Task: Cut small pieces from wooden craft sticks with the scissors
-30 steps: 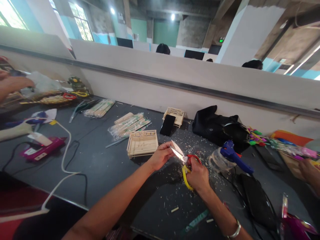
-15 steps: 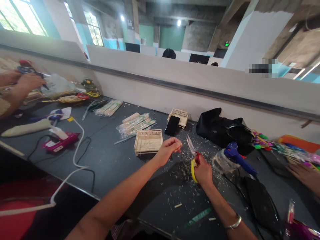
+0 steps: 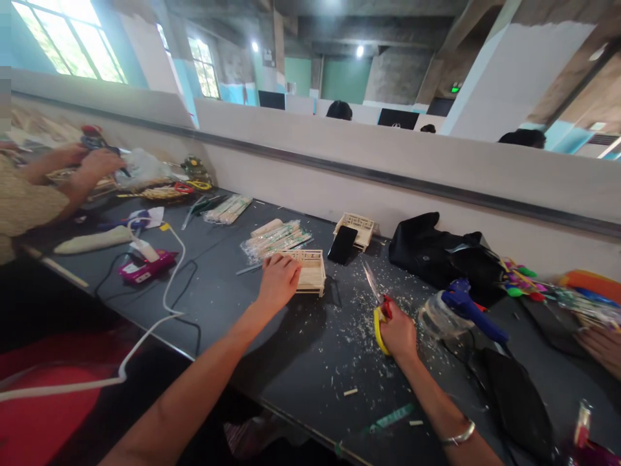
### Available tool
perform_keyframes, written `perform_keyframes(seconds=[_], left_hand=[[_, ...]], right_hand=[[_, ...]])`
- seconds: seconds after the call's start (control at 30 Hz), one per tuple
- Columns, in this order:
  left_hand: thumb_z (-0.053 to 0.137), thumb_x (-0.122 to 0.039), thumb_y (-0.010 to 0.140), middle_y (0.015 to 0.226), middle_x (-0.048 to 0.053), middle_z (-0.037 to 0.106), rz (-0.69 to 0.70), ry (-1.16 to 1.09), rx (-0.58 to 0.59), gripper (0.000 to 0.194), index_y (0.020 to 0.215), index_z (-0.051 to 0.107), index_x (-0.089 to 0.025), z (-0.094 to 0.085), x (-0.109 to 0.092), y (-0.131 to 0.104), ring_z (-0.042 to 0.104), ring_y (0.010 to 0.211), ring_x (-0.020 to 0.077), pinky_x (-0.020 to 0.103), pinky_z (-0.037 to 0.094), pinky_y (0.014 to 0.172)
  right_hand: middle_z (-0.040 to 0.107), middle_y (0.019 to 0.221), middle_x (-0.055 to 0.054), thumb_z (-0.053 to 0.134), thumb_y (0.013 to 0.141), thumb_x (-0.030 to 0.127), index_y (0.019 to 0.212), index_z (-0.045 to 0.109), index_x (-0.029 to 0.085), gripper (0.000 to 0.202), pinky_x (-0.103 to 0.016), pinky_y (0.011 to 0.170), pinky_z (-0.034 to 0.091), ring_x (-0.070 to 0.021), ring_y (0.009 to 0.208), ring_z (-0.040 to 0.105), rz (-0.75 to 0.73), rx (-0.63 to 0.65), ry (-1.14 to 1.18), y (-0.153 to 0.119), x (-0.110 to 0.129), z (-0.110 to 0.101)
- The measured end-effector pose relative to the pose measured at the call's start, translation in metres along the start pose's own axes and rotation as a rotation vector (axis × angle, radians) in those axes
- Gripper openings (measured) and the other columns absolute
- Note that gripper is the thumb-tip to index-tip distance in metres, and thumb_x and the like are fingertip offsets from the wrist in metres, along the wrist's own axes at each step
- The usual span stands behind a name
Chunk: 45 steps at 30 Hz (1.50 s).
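Observation:
My left hand [image 3: 280,281] is closed over the left end of a small model bench [image 3: 310,279] made of thin pale wooden sticks. The palm and fingers cover that end, and the fingertips are partly hidden. My right hand [image 3: 400,331] grips scissors [image 3: 381,310] with yellow and red handles, blades pointing away and slightly left above scattered wood chips. Behind the model bench lie plastic-wrapped bundles of sticks [image 3: 279,238]. A second stick-built model [image 3: 361,226] stands near the partition, with a black phone [image 3: 343,244] leaning at its front.
To the right are a black bag [image 3: 436,249], a blue glue gun [image 3: 468,307] by a clear plastic container [image 3: 439,314], and a black pouch [image 3: 514,395]. A purple power strip [image 3: 148,264] with a white cable lies left. Co-workers' hands [image 3: 99,165] show at both sides.
My left hand has moved left from beside the scissors onto the model bench. My right hand still holds the scissors in nearly the same place. The view has turned slightly left.

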<state>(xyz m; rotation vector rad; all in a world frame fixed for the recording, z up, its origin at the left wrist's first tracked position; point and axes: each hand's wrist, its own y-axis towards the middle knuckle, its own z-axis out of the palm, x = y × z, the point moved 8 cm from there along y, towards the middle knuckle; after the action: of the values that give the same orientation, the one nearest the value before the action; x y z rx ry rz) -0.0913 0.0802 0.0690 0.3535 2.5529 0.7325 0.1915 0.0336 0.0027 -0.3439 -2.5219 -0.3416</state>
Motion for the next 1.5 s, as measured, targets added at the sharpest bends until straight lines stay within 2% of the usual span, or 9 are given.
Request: perform_keyframes(seconds=[0.3, 0.47, 0.6, 0.9, 1.0, 1.13, 1.2, 1.37, 1.5], left_hand=[[0.051, -0.018, 0.081, 0.088, 0.005, 0.068, 0.086, 0.150, 0.038, 0.019, 0.079, 0.068, -0.025, 0.005, 0.011, -0.007, 0.051, 0.089, 0.0244, 0.042, 0.036, 0.081], [0.047, -0.023, 0.083, 0.106, 0.011, 0.063, -0.063, 0.108, -0.147, 0.026, 0.103, 0.063, -0.020, -0.008, 0.038, -0.019, 0.054, 0.096, 0.0268, 0.043, 0.042, 0.082], [0.042, -0.018, 0.080, 0.106, 0.012, 0.063, -0.123, -0.027, -0.076, 0.034, 0.112, 0.056, -0.016, 0.009, 0.057, -0.026, 0.059, 0.096, 0.0242, 0.039, 0.047, 0.085], [0.040, -0.011, 0.077, 0.097, 0.008, 0.068, -0.165, -0.140, -0.025, 0.036, 0.107, 0.058, -0.018, 0.031, 0.064, 0.005, 0.062, 0.091, 0.0222, 0.037, 0.048, 0.084], [0.043, -0.014, 0.078, 0.099, 0.011, 0.067, -0.195, -0.111, -0.005, 0.034, 0.108, 0.058, -0.016, 0.029, 0.060, 0.010, 0.061, 0.094, 0.0248, 0.040, 0.048, 0.085], [0.049, -0.021, 0.080, 0.118, 0.015, 0.059, -0.107, -0.082, -0.142, 0.034, 0.113, 0.057, -0.015, 0.000, 0.029, -0.002, 0.052, 0.111, 0.0294, 0.045, 0.041, 0.095], [0.047, -0.023, 0.084, 0.114, 0.013, 0.061, 0.014, -0.176, -0.102, 0.030, 0.111, 0.058, -0.018, -0.006, -0.001, -0.017, 0.054, 0.108, 0.0262, 0.042, 0.042, 0.093], [0.052, -0.027, 0.087, 0.097, 0.007, 0.067, 0.453, -0.463, 0.483, 0.021, 0.104, 0.062, -0.021, 0.025, -0.099, -0.087, 0.060, 0.091, 0.0179, 0.029, 0.046, 0.080], [0.053, -0.027, 0.085, 0.087, 0.008, 0.066, 0.606, -0.247, 0.684, 0.015, 0.090, 0.062, -0.016, 0.050, -0.134, -0.127, 0.059, 0.081, 0.0196, 0.031, 0.046, 0.074]], right_hand=[[0.057, 0.056, 0.003, 0.055, 0.063, 0.009, 0.067, 0.058, 0.022, 0.014, -0.021, 0.051, 0.024, -0.0118, 0.051, 0.048, -0.019, -0.015, 0.024, 0.001, -0.001, 0.000], [0.058, 0.056, 0.003, 0.054, 0.062, 0.009, 0.067, 0.058, 0.022, 0.015, -0.021, 0.051, 0.027, -0.0127, 0.053, 0.050, -0.018, -0.009, 0.037, 0.002, -0.004, 0.001], [0.059, 0.058, 0.002, 0.055, 0.063, 0.011, 0.069, 0.059, 0.022, 0.014, -0.021, 0.052, 0.028, -0.0132, 0.054, 0.052, 0.003, -0.001, 0.037, 0.002, -0.002, 0.000], [0.058, 0.056, 0.003, 0.054, 0.063, 0.011, 0.067, 0.057, 0.022, 0.012, -0.021, 0.051, 0.026, -0.0131, 0.052, 0.051, -0.018, 0.004, 0.018, 0.002, -0.003, 0.001], [0.059, 0.057, 0.003, 0.053, 0.063, 0.011, 0.068, 0.057, 0.022, 0.013, -0.021, 0.051, 0.027, -0.0131, 0.053, 0.050, -0.038, -0.023, 0.013, 0.003, -0.003, 0.001], [0.059, 0.058, 0.003, 0.054, 0.063, 0.010, 0.069, 0.057, 0.022, 0.014, -0.022, 0.052, 0.027, -0.0134, 0.054, 0.052, -0.017, 0.002, 0.001, 0.002, -0.004, 0.003], [0.060, 0.060, 0.003, 0.054, 0.063, 0.009, 0.069, 0.057, 0.022, 0.015, -0.021, 0.052, 0.028, -0.0133, 0.055, 0.053, -0.009, 0.011, 0.008, 0.002, -0.003, 0.003], [0.060, 0.059, 0.003, 0.052, 0.061, 0.007, 0.068, 0.055, 0.022, 0.017, -0.021, 0.052, 0.028, -0.0132, 0.056, 0.054, -0.017, 0.005, 0.026, 0.001, 0.001, 0.000], [0.059, 0.058, 0.002, 0.053, 0.062, 0.009, 0.068, 0.055, 0.022, 0.014, -0.021, 0.052, 0.028, -0.0136, 0.055, 0.052, 0.018, 0.020, 0.025, 0.000, -0.001, 0.000]])
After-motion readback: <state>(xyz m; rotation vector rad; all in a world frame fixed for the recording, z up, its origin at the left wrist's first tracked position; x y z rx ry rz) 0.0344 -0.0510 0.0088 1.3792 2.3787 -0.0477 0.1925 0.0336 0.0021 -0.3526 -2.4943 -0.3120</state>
